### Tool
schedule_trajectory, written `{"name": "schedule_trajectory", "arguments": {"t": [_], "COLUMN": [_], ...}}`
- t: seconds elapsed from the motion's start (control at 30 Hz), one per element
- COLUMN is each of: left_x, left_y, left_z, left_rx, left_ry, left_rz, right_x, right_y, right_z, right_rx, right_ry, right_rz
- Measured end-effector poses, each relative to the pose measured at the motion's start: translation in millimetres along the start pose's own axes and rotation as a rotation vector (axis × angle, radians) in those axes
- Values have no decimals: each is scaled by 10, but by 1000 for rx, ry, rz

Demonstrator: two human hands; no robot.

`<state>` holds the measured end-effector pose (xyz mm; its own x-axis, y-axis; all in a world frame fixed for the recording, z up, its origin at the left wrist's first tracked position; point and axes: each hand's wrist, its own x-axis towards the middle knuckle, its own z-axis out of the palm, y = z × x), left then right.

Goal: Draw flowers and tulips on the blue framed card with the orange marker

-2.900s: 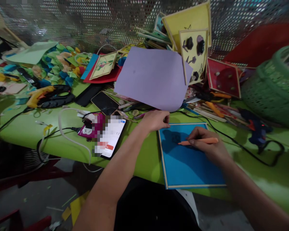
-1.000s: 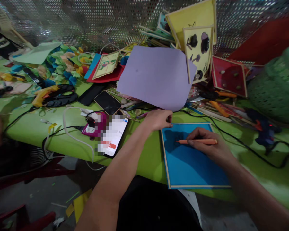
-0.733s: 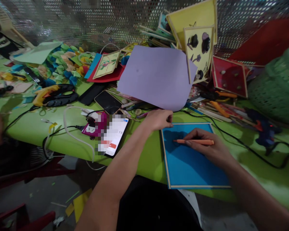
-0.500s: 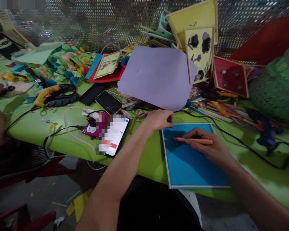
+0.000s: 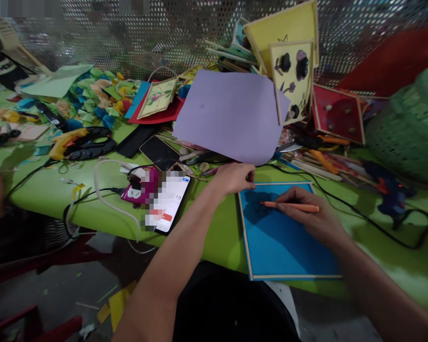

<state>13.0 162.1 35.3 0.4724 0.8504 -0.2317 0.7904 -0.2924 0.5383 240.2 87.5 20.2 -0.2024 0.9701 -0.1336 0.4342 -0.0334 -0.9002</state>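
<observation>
The phone (image 5: pixel 166 202) screen at centre left is pixelated; the green basket (image 5: pixel 410 128) runs off the right edge.

A lime-green table (image 5: pixel 46 190) fills the scene, backed by a perforated metal screen (image 5: pixel 146 33). Below the table's near edge lie a grey floor (image 5: pixel 57 289) and a red chair (image 5: pixel 39 330), in dim light.

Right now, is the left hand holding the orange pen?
No, the right hand holds the orange pen; the left hand rests at the blue board's corner.
</observation>
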Motion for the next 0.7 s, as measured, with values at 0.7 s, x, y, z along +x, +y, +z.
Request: {"name": "schedule_trajectory", "arguments": {"t": [0.7], "left_x": [21], "left_y": [-27], "left_z": [38], "left_rx": [7], "left_ry": [15], "left_rz": [-4], "right_x": [17], "right_y": [88], "right_z": [-80], "right_rx": [299], "right_ry": [121], "right_rz": [-46]}}
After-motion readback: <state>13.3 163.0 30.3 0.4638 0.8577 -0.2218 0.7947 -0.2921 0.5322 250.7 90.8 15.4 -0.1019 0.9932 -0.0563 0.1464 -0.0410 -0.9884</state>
